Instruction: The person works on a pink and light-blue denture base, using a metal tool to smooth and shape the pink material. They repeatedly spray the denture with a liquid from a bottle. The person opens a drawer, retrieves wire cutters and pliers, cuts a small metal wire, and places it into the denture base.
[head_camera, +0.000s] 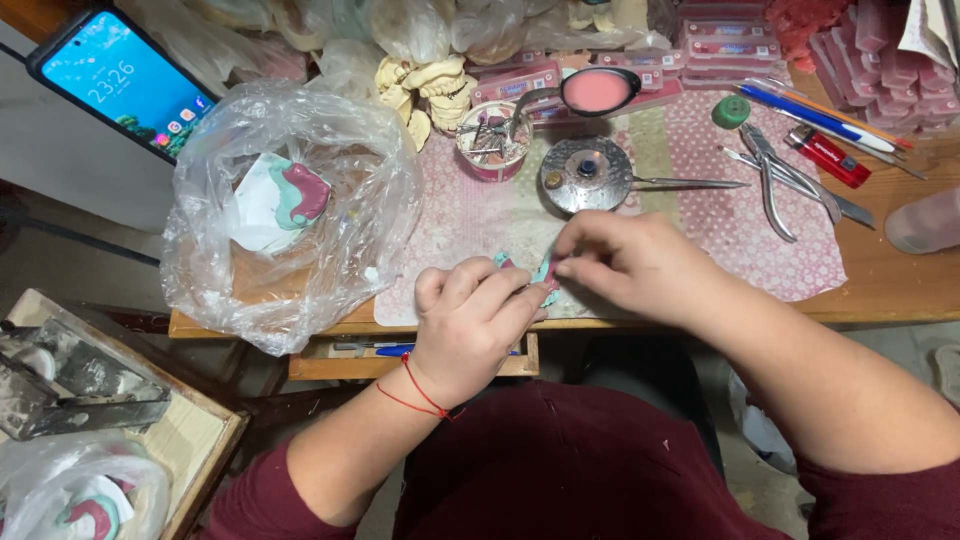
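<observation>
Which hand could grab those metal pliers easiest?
Probably the right hand: the pliers lie on its side of the table. The left hand sits farther away, and both pinch the small teal-pink piece.

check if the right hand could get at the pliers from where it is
Probably yes: the pliers lie uncovered on the pink mat just right of the right hand, nothing between them, though its fingers now pinch a small teal-pink piece.

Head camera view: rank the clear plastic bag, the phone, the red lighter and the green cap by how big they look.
1. clear plastic bag
2. phone
3. red lighter
4. green cap
The phone is partly cut off at the frame edge.
</observation>
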